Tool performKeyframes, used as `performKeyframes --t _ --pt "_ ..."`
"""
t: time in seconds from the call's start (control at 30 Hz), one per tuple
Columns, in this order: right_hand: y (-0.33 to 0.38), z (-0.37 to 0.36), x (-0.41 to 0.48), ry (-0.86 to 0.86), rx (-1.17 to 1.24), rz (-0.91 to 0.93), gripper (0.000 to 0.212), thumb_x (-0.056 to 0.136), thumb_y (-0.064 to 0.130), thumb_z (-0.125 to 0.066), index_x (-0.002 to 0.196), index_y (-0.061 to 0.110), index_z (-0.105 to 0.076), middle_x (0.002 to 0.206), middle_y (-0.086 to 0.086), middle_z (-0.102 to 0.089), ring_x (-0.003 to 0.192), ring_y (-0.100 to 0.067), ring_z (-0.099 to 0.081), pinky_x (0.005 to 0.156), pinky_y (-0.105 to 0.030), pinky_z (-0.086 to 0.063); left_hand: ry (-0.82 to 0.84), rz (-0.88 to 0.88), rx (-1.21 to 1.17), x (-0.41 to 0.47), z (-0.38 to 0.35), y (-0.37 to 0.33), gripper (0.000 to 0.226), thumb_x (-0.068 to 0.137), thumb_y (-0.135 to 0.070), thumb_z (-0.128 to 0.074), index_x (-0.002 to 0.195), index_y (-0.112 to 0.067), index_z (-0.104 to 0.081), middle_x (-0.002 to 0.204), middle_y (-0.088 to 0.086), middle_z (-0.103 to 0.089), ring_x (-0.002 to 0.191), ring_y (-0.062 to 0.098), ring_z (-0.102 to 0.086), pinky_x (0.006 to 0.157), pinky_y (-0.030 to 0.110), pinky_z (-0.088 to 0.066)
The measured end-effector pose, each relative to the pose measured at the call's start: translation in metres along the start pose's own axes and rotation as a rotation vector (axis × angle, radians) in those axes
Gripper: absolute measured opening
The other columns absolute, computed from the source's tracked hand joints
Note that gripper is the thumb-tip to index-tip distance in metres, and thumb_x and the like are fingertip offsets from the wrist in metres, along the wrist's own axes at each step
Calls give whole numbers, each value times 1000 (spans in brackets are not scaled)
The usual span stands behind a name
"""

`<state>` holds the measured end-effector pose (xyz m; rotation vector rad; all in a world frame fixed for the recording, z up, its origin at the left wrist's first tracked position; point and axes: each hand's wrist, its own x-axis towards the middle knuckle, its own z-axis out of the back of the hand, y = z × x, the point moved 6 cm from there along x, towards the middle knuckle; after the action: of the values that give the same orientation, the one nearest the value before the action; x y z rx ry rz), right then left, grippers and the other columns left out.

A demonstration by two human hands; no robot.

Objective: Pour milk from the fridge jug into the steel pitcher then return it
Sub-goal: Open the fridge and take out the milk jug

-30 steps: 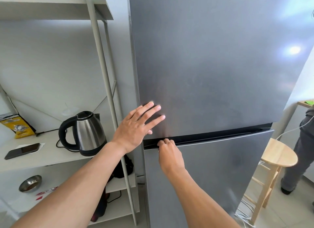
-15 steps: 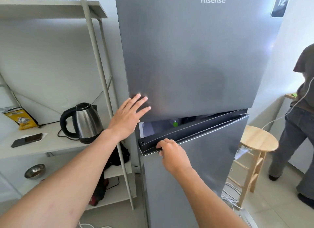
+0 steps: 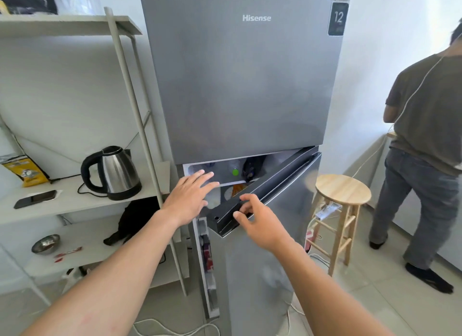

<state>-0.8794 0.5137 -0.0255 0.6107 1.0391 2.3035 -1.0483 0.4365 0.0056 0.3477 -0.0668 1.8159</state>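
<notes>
Fridge door (image 3: 290,210) ajar.
Right hand (image 3: 257,220) grips its stiff top lip, likely the surest hold; left hand (image 3: 190,195), at nine o'clock, spread flat.

A pale metal shelving rack (image 3: 75,205) is standing at the left; a steel electric kettle (image 3: 117,175) is sitting on its middle shelf, a black phone (image 3: 35,198) and a yellow packet (image 3: 23,170) lying further left; a small steel bowl (image 3: 45,244) is resting below; a round wooden stool (image 3: 342,189) is standing at the right, a person in a brown shirt (image 3: 425,125) facing away beyond it.
</notes>
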Motion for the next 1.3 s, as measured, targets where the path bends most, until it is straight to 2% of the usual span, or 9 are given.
performKeyframes --t 0.1,0.27,0.47,0.6,0.7,0.83,1.1,1.2,1.3 --pt "-5 14 -20 -33 -34 -31 57 91 55 -53 139 27 -40 121 7 -44 99 -8 -52 89 -23 -42 32 15 -35 -17 -3 -23 60 101 -22 -55 154 -31 -29 165 -6 -18 153 18 -9 122 38 -13" --pt "-17 39 -54 -41 -91 -110 72 84 67 -53 143 30 -36 126 9 -33 102 -13 -55 94 -37 -49 135 14 -101 -48 -15 -67 59 100 -15 -54 153 -32 -32 162 -8 -27 151 16 -19 120 39 -21" --pt "-29 69 -91 -27 -80 -202 67 88 54 -49 148 31 -31 137 8 -34 109 -15 -53 98 -39 -48 242 -70 -174 -64 -32 -138 51 97 -14 -55 144 -32 -48 150 -10 -45 139 16 -40 112 39 -38" --pt "-28 94 -109 -109 -318 -251 58 91 47 -36 146 28 -35 141 2 -37 115 -24 -54 92 -42 -48 360 -87 -124 -69 -41 -178 43 101 -21 -51 142 -34 -49 145 -1 -52 129 26 -52 101 42 -46" --pt "-32 110 -125 -156 -402 -276 51 96 39 -33 144 21 -38 139 -3 -41 115 -28 -54 85 -40 -45 378 -120 -104 -70 -42 -202 43 102 -21 -50 143 -35 -47 144 1 -53 130 25 -50 101 41 -44" --pt "-47 131 -144 -151 -451 -294 57 96 51 -37 146 25 -34 145 2 -41 124 -25 -51 92 -43 -46 362 -118 -131 -65 -44 -221 41 101 -19 -51 141 -32 -51 143 1 -53 131 23 -49 102 40 -44" --pt "-64 178 -175 -353 -652 -270 22 94 13 -49 113 11 -60 122 -8 -49 103 -28 -53 75 -40 -51 321 -235 -190 -48 -46 -279 36 100 -18 -52 131 -33 -62 137 -3 -58 127 22 -53 100 41 -48" --pt "-69 192 -192 -424 -844 -245 20 90 2 -51 107 5 -61 117 -12 -52 108 -32 -49 79 -38 -45 323 -291 -210 -42 -48 -304 36 100 -17 -51 131 -31 -63 139 -4 -55 129 21 -50 102 41 -47" --pt "-78 206 -205 -435 -935 -251 22 90 4 -48 108 6 -59 117 -11 -57 112 -30 -49 88 -36 -41 312 -320 -227 -38 -48 -325 37 100 -17 -48 133 -27 -61 139 -5 -54 130 20 -49 103 41 -46"
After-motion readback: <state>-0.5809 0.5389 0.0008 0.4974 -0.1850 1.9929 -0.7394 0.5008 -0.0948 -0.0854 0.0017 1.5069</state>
